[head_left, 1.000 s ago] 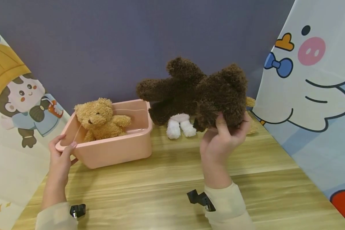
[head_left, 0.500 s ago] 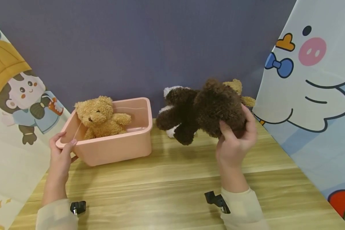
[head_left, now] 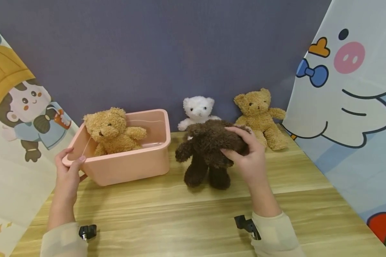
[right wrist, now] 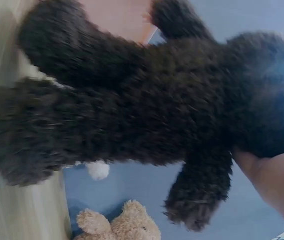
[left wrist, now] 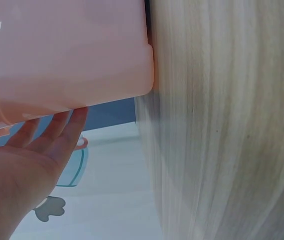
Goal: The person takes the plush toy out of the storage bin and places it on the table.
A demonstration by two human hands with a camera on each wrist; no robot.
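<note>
My right hand [head_left: 249, 153] grips a dark brown teddy bear [head_left: 209, 142] by its head, legs hanging down close over the table. In the right wrist view the brown bear [right wrist: 171, 100] fills the picture, with my thumb at its neck. My left hand [head_left: 67, 175] holds the near left corner of a pink plastic bin [head_left: 128, 167], thumb over the rim and fingers along the outside. In the left wrist view, my fingers [left wrist: 57, 132] lie against the bin's wall [left wrist: 72, 55]. A tan teddy bear [head_left: 110, 130] sits inside the bin, at its left end.
Behind the brown bear a white teddy bear [head_left: 197, 109] sits against the grey back panel [head_left: 193, 46], partly hidden. Another tan teddy bear [head_left: 260, 110] sits at the back right. Printed cartoon panels [head_left: 347, 89] flank the wood-grain table [head_left: 167, 221] on both sides.
My right hand has turned the brown bear from lying sideways in the air to upright and lowered it toward the table. The white and right tan bears are now uncovered. My left hand stays put.
</note>
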